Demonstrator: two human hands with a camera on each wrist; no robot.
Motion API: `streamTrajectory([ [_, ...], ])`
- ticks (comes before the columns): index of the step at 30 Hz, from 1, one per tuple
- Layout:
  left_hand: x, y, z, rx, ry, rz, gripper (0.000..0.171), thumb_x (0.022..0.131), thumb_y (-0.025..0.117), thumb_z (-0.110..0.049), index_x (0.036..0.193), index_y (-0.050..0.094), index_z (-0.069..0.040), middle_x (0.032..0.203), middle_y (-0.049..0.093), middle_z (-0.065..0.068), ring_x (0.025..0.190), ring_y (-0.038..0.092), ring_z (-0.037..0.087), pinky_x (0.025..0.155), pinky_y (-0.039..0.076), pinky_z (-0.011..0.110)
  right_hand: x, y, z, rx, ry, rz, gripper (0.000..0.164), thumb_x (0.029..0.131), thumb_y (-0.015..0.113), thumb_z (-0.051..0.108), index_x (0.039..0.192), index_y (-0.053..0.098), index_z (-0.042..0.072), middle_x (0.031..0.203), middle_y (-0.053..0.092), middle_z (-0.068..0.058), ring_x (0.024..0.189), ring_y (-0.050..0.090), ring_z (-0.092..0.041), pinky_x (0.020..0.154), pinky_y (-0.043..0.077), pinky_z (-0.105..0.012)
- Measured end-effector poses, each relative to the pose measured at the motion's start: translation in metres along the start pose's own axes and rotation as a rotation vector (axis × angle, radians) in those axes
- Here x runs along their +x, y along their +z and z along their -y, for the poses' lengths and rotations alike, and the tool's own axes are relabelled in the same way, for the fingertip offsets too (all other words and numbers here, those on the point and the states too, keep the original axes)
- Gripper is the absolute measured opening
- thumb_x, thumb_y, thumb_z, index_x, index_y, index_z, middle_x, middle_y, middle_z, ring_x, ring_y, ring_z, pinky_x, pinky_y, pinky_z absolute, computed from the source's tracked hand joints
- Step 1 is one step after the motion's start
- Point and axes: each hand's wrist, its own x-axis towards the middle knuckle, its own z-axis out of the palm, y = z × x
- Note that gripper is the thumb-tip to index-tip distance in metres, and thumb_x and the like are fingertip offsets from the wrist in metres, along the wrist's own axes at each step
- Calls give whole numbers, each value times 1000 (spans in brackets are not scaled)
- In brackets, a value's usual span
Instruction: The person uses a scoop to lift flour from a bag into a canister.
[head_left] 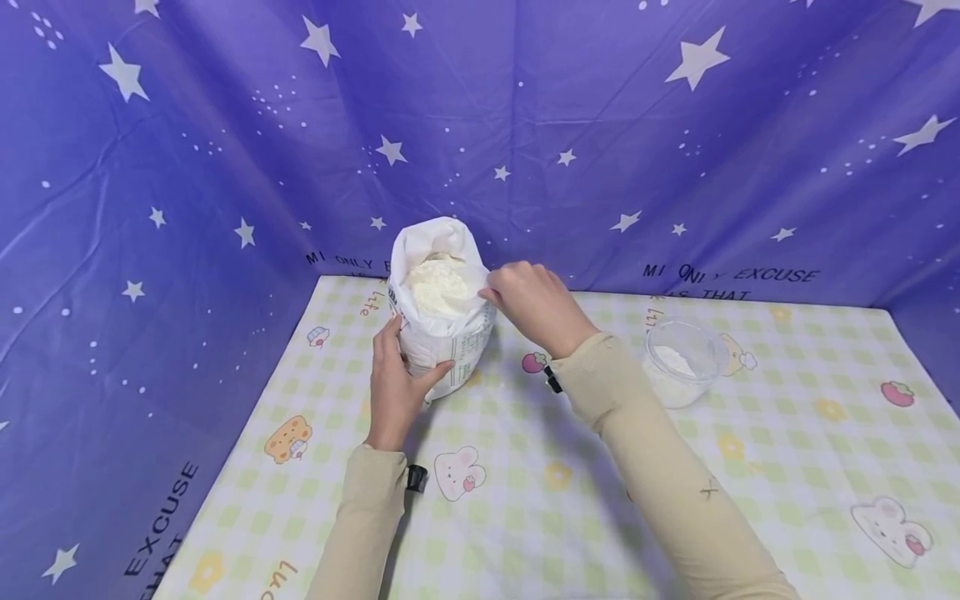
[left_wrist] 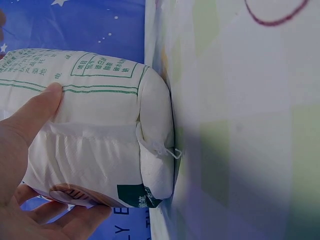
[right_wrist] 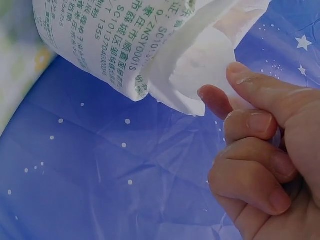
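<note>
An open white bag with green print stands on the table, its rim spread and pale flour showing inside. My left hand grips the bag's near left side. The left wrist view shows the thumb on the printed front and the other fingers round the lower side. At the right of the bag's mouth, my right hand has curled fingers. In the right wrist view it pinches a thin, translucent white scoop-like piece that reaches into the mouth; its exact kind is unclear.
A clear round plastic tub holding white powder stands on the right, beyond my right forearm. The checked tablecloth has cartoon prints. A blue star-patterned curtain hangs behind the table and along the left.
</note>
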Motion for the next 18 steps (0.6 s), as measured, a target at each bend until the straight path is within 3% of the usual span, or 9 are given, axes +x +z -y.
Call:
streamTrajectory([
  [18, -1, 0, -2, 8, 13, -12, 102, 71, 91, -31, 151, 32, -5, 146, 40, 18, 119, 53, 32, 98, 53, 41, 15, 13, 2, 16, -12, -13, 30, 97, 65, 23, 72, 64, 8, 70, 60, -7, 63, 58, -24, 58, 53, -41],
])
